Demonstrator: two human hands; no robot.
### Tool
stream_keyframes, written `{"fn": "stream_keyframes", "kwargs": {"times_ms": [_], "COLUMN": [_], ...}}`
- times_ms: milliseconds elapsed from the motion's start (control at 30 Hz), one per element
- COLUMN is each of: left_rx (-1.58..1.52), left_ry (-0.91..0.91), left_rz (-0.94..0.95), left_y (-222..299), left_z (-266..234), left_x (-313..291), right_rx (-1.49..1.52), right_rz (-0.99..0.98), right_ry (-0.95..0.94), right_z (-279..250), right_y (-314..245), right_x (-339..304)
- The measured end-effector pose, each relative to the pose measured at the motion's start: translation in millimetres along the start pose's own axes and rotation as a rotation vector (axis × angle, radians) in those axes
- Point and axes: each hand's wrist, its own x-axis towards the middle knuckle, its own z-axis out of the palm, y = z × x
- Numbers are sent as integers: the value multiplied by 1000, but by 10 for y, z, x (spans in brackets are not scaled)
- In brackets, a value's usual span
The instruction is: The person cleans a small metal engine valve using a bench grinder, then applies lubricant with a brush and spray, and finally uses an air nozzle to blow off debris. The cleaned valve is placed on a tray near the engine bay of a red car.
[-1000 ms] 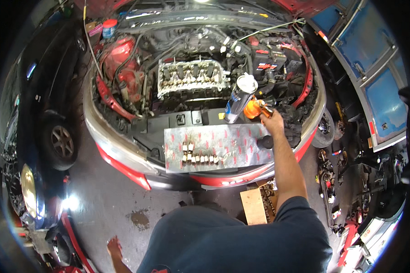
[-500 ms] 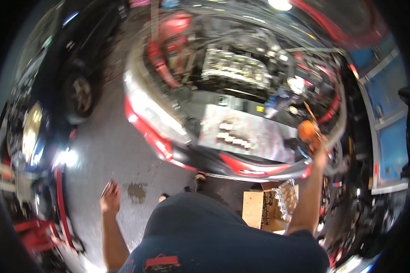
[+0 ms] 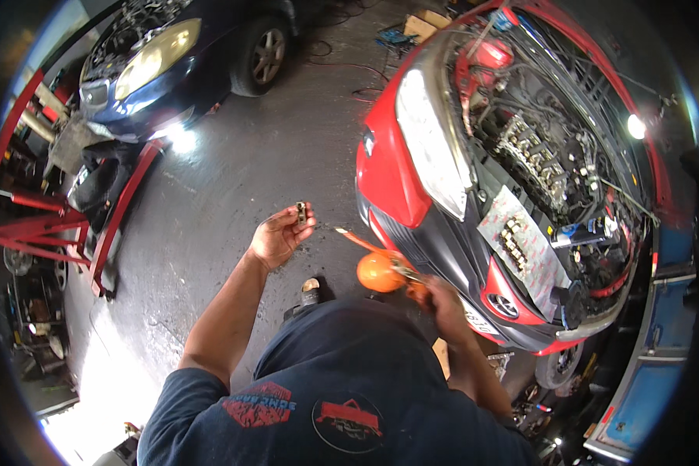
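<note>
My left hand (image 3: 276, 241) is raised over the floor, its fingers closed around a small metal bearing cap (image 3: 301, 212). My right hand (image 3: 441, 301) grips an orange spray gun (image 3: 378, 272) with a round cup. The gun's thin orange nozzle reaches left toward the cap, a short gap apart from it. Several similar metal caps (image 3: 512, 242) lie in rows on a patterned sheet (image 3: 537, 268) at the front of the red car (image 3: 400, 167). Behind the sheet, the uncovered top of the engine (image 3: 532, 159) shows under the raised hood.
A dark blue car (image 3: 163, 85) stands at the far left beside a red metal frame (image 3: 120, 217). A dark spray can (image 3: 582, 231) lies in the red car's engine bay. Blue panels (image 3: 637, 396) line the right side. A red hose (image 3: 357, 66) crosses the floor.
My view has turned left, away from the engine bay. The spray gun in my right hand has come from the car's front to near my left hand, which is now raised with the cap.
</note>
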Motion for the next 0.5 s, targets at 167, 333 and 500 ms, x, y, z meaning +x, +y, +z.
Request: {"fn": "stream_keyframes", "kwargs": {"times_ms": [167, 333, 500], "left_rx": [-39, -75, -114], "left_ry": [-99, 23, 48], "left_rz": [88, 166, 238], "left_y": [170, 376, 482], "left_z": [-278, -508, -689], "left_x": [-334, -670, -854], "right_rx": [63, -115, -279], "right_rz": [58, 11, -103], "right_ry": [-114, -192, -217], "right_z": [1020, 1406, 1655], "right_y": [-217, -305, -364], "right_x": [288, 425, 596]}}
